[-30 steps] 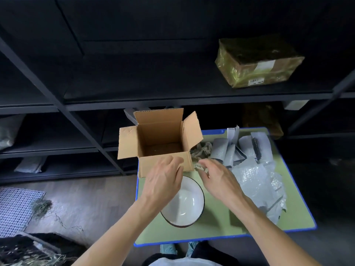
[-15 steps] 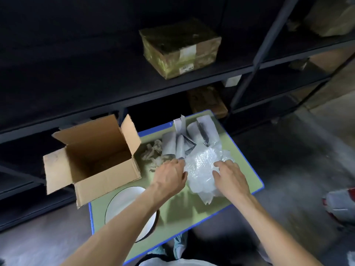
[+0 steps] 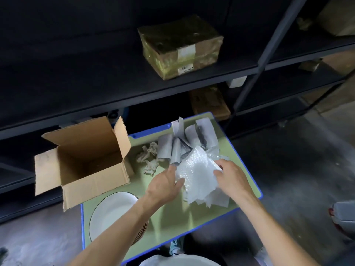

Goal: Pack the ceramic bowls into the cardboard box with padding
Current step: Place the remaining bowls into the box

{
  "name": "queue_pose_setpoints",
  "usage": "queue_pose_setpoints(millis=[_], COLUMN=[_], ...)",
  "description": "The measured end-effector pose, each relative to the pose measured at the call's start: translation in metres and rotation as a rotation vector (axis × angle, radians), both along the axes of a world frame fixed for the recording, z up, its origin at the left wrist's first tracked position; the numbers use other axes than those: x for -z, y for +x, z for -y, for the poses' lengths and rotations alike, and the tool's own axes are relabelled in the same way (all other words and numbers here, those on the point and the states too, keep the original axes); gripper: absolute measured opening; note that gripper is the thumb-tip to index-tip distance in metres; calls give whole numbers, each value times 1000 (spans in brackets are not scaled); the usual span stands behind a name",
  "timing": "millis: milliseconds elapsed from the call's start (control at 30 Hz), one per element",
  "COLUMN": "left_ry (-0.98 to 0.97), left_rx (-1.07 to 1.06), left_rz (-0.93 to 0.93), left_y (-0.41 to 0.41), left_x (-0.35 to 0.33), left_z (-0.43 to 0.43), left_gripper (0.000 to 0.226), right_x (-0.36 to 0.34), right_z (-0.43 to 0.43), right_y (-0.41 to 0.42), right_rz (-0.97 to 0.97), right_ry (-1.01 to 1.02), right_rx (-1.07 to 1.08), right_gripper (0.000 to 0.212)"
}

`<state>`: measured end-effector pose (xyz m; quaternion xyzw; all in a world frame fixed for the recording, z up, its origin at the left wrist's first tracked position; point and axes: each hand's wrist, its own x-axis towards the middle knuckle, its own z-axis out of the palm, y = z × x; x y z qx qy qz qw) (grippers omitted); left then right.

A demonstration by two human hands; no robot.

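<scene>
Left hand (image 3: pixel 165 186), right hand (image 3: pixel 232 179) pinch wrap (image 3: pixel 196 169) edges. Advise: separate one sheet, line box (image 3: pixel 96 187) floor before bowl (image 3: pixel 111 214) enters.

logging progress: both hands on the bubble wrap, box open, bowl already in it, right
No. The head view shows the bowl on the table in front of the box, not in it. The left hand and right hand are on the bubble wrap and the box is open.
</scene>
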<state>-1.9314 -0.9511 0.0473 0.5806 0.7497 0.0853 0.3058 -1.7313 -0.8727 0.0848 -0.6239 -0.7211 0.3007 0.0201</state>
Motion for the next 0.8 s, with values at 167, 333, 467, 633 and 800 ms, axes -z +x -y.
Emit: queue_pose_setpoints(millis=[167,333,467,633,800], left_ry=[73,126,107,92,127], left_rx=[-217,-323,-263,-212,-208], left_rz=[110,242,225,216,197], left_y=[-16,-25,-21,-10,-10], left_x=[-16,-24,-23,-13,-12], left_z=[-5,-10,-13,-15,-13], left_gripper=[58,32,12,11,23], right_x=[-22,-26,-26,-14,-9], right_z=[-15,-17,-18,-22,-26], right_y=[-1,-9,-9,-3,-8], right_rz=[-159,-188,-190,-164,-176], right_ry=[-60,-149,-256,-341,-278], right_rx=[-27,-90,-137,-149,-138], right_gripper=[30,40,41,43,14])
